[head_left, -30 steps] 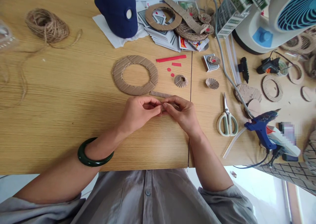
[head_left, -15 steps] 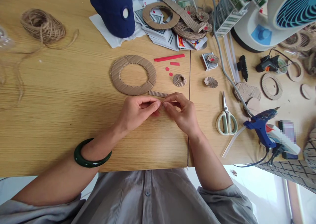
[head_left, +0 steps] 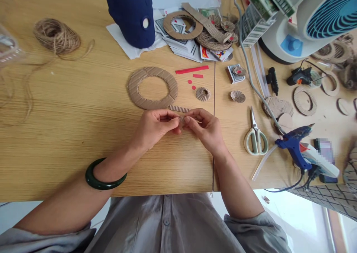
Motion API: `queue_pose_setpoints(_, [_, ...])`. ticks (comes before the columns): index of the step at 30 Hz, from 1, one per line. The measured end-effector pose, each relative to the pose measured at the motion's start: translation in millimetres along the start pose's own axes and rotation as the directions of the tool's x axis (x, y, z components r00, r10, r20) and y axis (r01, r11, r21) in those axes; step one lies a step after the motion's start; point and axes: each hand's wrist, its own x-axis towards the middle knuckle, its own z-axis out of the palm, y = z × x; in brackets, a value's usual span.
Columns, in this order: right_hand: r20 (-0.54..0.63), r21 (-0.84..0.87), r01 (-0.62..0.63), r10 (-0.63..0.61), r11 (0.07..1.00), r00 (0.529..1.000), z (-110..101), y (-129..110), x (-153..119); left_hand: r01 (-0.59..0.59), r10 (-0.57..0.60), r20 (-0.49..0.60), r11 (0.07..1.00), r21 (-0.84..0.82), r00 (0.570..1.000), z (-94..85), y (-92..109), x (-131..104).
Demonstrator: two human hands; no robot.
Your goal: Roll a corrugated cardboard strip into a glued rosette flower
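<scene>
At far left, a ball of twine (head_left: 57, 37) lies on the wooden worktop (head_left: 167, 167), well apart from the hands. Next comes a flat cardboard ring (head_left: 134, 86), just beyond the left hand (head_left: 158, 128), whose grip is pinched nearly closed and seems to hold one edge of a small brownish piece (head_left: 182, 121). That piece sits between both sets of fingertips, mostly covered, so its long axis cannot be told. Just beyond it a corrugated strip (head_left: 180, 108) runs roughly crosswise, its left end close by the ring. The right hand (head_left: 205, 130) pinches the piece from the other side, so neither hand is clearly nearer. Further right lie scissors (head_left: 256, 135), points facing the far side, then a blue glue gun (head_left: 294, 145).
</scene>
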Motion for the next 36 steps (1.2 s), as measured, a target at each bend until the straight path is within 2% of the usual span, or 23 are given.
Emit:
queue_pose_setpoints(3, [0.0,-0.04,0.015,-0.015,0.999,1.0,0.5,0.7,-0.7,-0.01,0.01,-0.013,0.999,-0.032,1.0,1.6,0.0,0.2])
queue_pose_setpoints(8, [0.011,0.005,-0.006,0.006,1.0,1.0,2.4,4.4,-0.3,-0.022,0.022,-0.006,0.999,-0.049,1.0,2.3,-1.5,-0.6])
queue_pose_setpoints(17, [0.004,-0.048,-0.001,0.002,0.999,1.0,2.5,2.7,0.5,-0.022,0.022,0.0,1.0,-0.023,1.0,1.5,-0.5,-3.3])
queue_pose_setpoints(26, [-0.013,-0.083,0.048,-0.049,0.995,0.999,4.8,5.4,0.7,-0.081,0.082,-0.005,0.995,0.052,0.997,0.9,-2.2,-3.5])
queue_pose_setpoints(30, [-0.022,-0.089,0.048,-0.05,0.995,0.999,3.9,6.6,1.9,-0.172,0.173,0.004,0.975,0.141,0.985,1.0,-3.4,-4.2])
queue_pose_setpoints(36, [-0.04,-0.077,0.063,-0.066,0.995,0.997,4.3,7.8,2.9,-0.343,0.363,-0.007,0.887,0.309,0.932,2.8,-4.5,-7.9])
